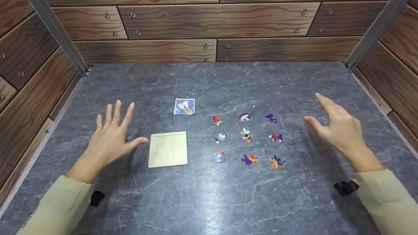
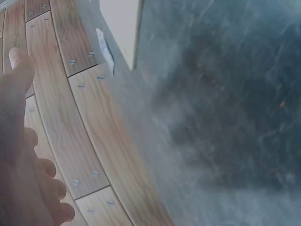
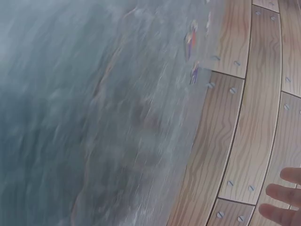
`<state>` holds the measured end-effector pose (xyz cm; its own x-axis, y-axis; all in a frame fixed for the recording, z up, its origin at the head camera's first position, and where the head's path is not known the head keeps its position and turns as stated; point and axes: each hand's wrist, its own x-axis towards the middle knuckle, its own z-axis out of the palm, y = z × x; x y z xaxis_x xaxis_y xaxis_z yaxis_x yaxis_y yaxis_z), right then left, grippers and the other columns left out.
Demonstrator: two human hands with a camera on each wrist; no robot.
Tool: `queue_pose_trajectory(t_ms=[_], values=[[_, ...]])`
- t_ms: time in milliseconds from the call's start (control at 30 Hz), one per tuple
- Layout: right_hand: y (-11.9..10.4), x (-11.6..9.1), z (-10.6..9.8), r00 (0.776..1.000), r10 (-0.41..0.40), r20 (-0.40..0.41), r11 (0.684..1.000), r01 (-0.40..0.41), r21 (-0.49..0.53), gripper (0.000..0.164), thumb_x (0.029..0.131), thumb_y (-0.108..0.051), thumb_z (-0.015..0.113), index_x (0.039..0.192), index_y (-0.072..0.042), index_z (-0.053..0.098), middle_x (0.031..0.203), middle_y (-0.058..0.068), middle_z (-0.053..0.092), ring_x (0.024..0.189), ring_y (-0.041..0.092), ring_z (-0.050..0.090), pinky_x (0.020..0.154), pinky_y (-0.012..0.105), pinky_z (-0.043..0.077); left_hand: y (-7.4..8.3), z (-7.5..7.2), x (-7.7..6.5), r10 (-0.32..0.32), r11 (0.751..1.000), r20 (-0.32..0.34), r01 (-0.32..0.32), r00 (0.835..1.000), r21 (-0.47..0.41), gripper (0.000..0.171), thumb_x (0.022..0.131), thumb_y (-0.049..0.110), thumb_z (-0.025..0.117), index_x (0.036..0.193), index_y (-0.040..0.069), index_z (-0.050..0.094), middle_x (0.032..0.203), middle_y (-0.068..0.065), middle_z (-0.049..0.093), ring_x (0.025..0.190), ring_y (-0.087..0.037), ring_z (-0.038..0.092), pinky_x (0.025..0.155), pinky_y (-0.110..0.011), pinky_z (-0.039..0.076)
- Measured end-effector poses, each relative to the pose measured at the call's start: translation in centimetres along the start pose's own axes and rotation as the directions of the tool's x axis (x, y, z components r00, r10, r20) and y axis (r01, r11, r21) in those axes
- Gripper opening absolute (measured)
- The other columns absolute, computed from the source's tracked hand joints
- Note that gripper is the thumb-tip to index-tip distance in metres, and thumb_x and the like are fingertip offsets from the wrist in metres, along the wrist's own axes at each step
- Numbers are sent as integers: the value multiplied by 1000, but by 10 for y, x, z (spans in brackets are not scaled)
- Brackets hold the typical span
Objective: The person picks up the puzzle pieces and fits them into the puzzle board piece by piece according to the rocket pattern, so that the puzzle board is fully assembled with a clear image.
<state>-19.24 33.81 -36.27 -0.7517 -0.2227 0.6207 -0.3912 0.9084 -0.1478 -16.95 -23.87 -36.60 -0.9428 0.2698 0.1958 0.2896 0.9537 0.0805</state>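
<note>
Nine jigsaw pieces (image 1: 246, 135) beside square tray (image 1: 168, 149)

Booth-like workstation, perhaps in lab or studio; cannot tell which. Plank-pattern panels (image 1: 215, 20) wall far, left and right sides, wood grain and screw heads (image 1: 133, 15) looking printed. Grey metal posts (image 1: 58, 36) at both far corners. Grey marble-patterned worktop (image 1: 156, 202) spans between panels. Small black devices (image 1: 97, 198) at both sleeve cuffs (image 1: 370, 181).
</note>
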Motion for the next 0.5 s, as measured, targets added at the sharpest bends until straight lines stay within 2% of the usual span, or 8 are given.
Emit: queue_pose_trajectory(t_ms=[100, 200, 233, 300, 400, 500], values=[[-7, 1, 3, 998, 56, -13, 996, -54, 76, 62, 85, -44, 64, 137, -15, 48, 122, 21, 57, 101, 44, 56, 59, 57, 45, 1, 5, 0, 4, 999, 53, -2, 999, -43, 101, 81, 70, 49, 151, 16, -2, 151, -24, -7, 135, -44, -8, 103, -65, 5], [-13, 4, 8, 996, 91, -12, 984, -89, 153, 55, 86, -34, 66, 134, -11, 51, 117, 22, 60, 95, 41, 59, 68, 54, 46, 2, 9, -1, 10, 997, 113, -1, 994, -81, 102, 81, 69, 50, 151, 15, -2, 151, -24, -9, 136, -43, -10, 104, -63, 3], [-14, 5, 10, 995, 97, -10, 980, -94, 174, 53, 87, -31, 66, 133, -9, 52, 117, 21, 61, 95, 38, 59, 70, 51, 47, 3, 11, -2, 11, 996, 135, 1, 991, -88, 102, 81, 68, 51, 151, 15, -2, 151, -24, -9, 136, -43, -11, 104, -63, 2], [-18, 7, 13, 995, 104, -7, 971, -100, 215, 50, 87, -27, 65, 131, -7, 53, 116, 18, 61, 92, 34, 61, 73, 36, 48, 3, 14, -2, 11, 996, 176, 5, 984, -91, 103, 81, 70, 49, 151, 15, -2, 151, -25, -9, 136, -43, -11, 104, -63, 2], [-22, 9, 19, 994, 111, 0, 954, -107, 279, 46, 88, -23, 65, 130, -6, 54, 118, 15, 62, 96, 29, 61, 74, 15, 43, 4, 20, -3, 16, 995, 223, 6, 975, -97, 103, 81, 69, 50, 151, 13, 0, 151, -26, -6, 136, -44, -10, 104, -63, 2], [-27, 13, 23, 993, 117, 6, 931, -112, 348, 43, 89, -20, 64, 128, -5, 55, 116, 15, 62, 94, 29, 61, 72, 5, 38, 5, 25, -4, 29, 993, 251, 0, 968, -116, 102, 81, 68, 51, 151, 12, 1, 151, -27, -5, 135, -45, -9, 104, -63, 3]])
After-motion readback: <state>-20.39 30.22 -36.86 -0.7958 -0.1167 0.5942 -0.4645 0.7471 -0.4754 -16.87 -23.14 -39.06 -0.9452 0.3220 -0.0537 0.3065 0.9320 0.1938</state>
